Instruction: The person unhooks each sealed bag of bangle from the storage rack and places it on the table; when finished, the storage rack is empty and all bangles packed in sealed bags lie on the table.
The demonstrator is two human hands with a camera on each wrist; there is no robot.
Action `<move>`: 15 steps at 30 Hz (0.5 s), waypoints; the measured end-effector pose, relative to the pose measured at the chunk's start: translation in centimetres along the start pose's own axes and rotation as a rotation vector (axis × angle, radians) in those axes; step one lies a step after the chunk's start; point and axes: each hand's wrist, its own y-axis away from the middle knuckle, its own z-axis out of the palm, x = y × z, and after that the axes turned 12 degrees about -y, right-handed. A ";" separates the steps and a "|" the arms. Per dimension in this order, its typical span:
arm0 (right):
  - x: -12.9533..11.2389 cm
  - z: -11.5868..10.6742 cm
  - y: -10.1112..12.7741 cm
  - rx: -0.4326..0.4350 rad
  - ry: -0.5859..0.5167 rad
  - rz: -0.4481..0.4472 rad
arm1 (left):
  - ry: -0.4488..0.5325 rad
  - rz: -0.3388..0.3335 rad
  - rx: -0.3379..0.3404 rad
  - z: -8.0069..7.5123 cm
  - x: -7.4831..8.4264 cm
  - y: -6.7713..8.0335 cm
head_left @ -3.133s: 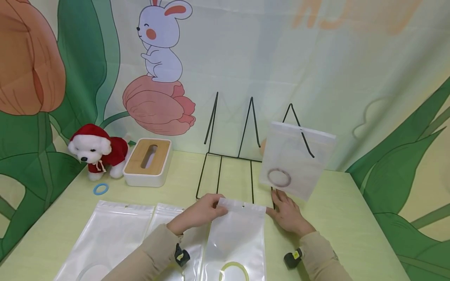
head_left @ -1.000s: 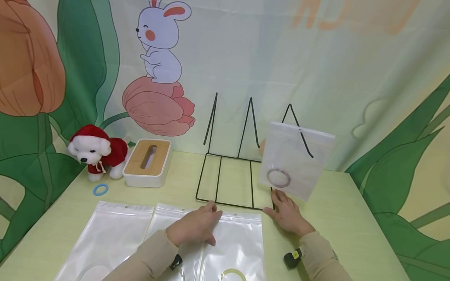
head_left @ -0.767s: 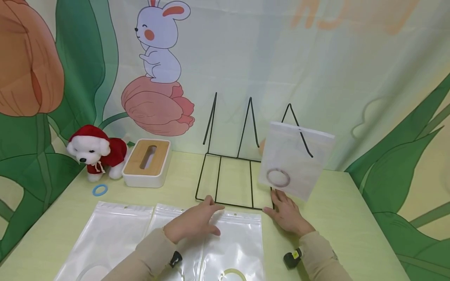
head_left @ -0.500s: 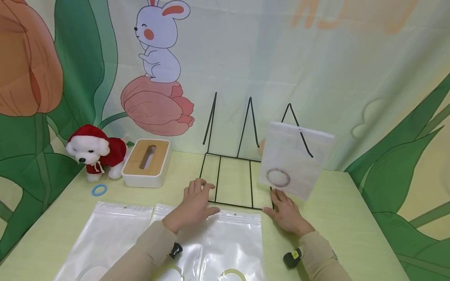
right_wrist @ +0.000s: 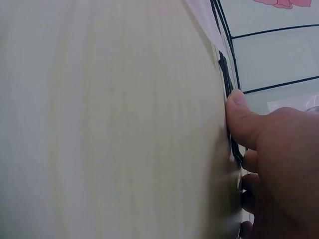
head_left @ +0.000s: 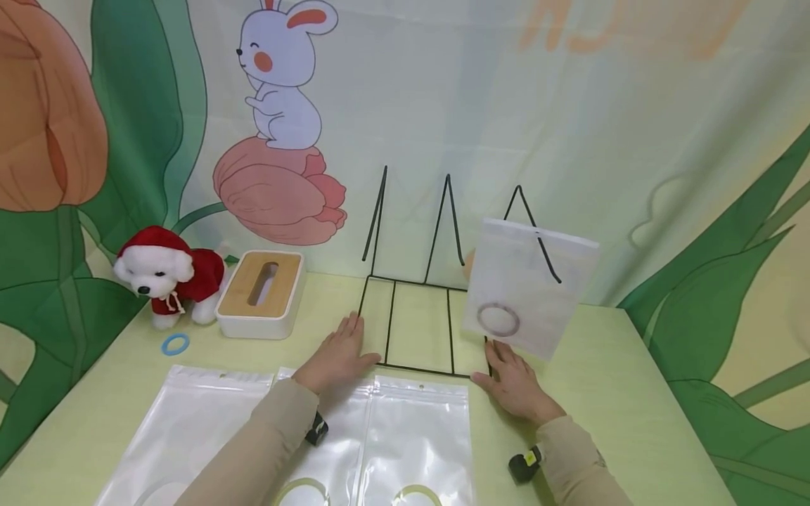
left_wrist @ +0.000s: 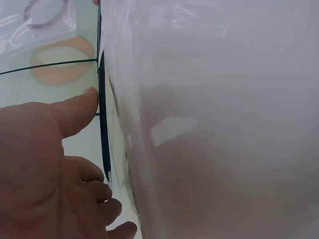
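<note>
On the green table [head_left: 633,393], near the back edge, stands a black wire rack [head_left: 418,330]. One bag [head_left: 528,284] with a ring inside already leans in its right slot. The other slots look bare, so most of the work seems left to do. Three more bags [head_left: 418,443] lie flat along the front edge, close to you. At least two of them have a ring inside.

Your left hand [head_left: 338,355] lies flat on the table at the left front corner of the rack, fingers straight and together, holding nothing. Your right hand [head_left: 512,383] rests at the right front corner, fingers spread a little, thumb pressed against the wire [right_wrist: 227,84].

By the left edge sit a toy dog [head_left: 166,273], a tissue box [head_left: 261,292] and a small blue ring [head_left: 175,344].
</note>
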 end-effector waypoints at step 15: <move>0.0 -0.1 0.0 -0.005 -0.005 0.004 | -0.025 -0.065 -0.088 -0.6 0.1 -0.2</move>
